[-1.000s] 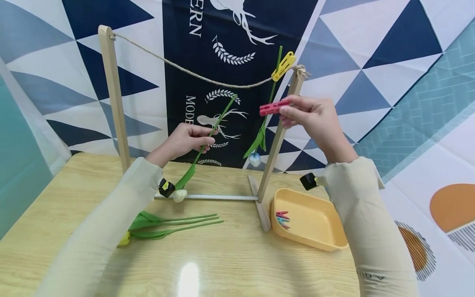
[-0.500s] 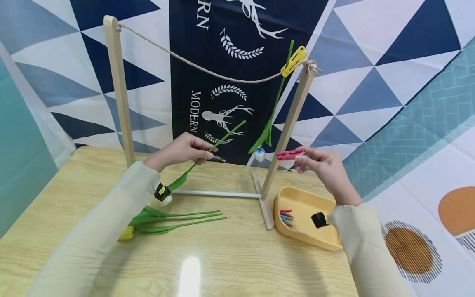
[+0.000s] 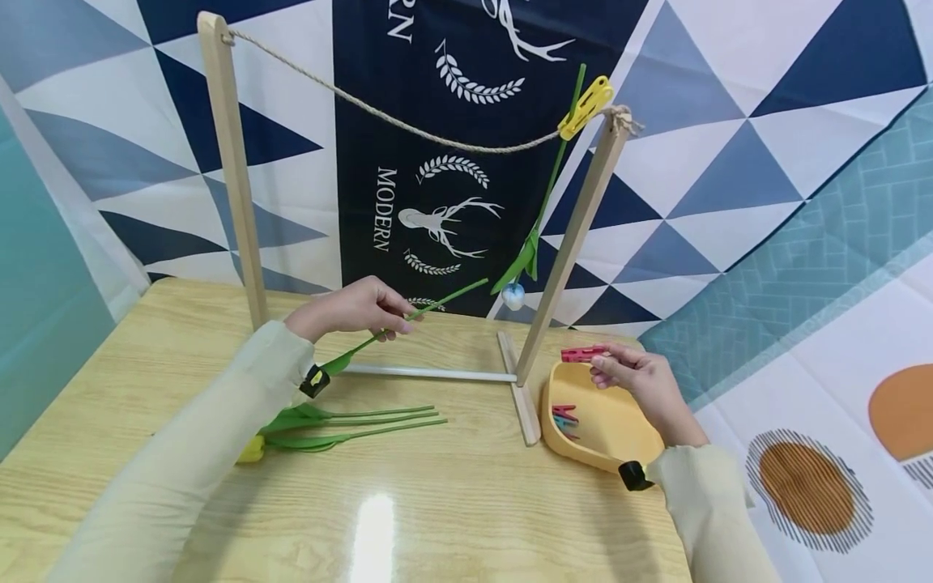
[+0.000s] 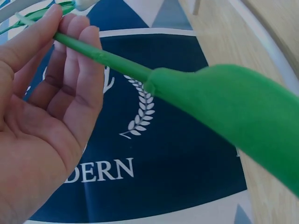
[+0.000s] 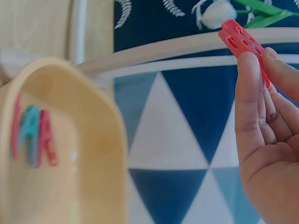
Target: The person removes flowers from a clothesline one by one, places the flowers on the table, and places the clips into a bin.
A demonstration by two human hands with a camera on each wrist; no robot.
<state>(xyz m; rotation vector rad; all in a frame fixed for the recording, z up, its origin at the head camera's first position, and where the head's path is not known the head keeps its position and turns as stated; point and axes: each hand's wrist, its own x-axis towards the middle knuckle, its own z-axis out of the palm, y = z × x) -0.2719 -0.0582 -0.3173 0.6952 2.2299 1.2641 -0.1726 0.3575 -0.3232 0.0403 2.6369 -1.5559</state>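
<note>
My left hand (image 3: 357,309) pinches the green stem of an artificial tulip (image 4: 107,58) between thumb and fingers. Its stem end points up to the right, and the sleeve hides its flower in the head view. A red clothespin (image 5: 240,41) is pinched by my right hand (image 3: 641,380), over the far side of the yellow basin (image 3: 583,461). Another tulip (image 3: 526,257) with a pale blue flower hangs head down from the rope (image 3: 437,146), clipped by a yellow clothespin (image 3: 585,108) near the right post (image 3: 572,243).
Several tulips (image 3: 350,421) lie on the wooden table (image 3: 452,510), partly behind my left sleeve. More clothespins (image 5: 32,133) in red and blue sit in the basin. A left post (image 3: 235,170) holds the rope's other end, and a white bar (image 3: 430,372) runs low between the posts.
My right hand has come down from near the rope to over the basin, still holding the red clothespin. The left hand has lowered with its tulip, whose stem now lies flatter.
</note>
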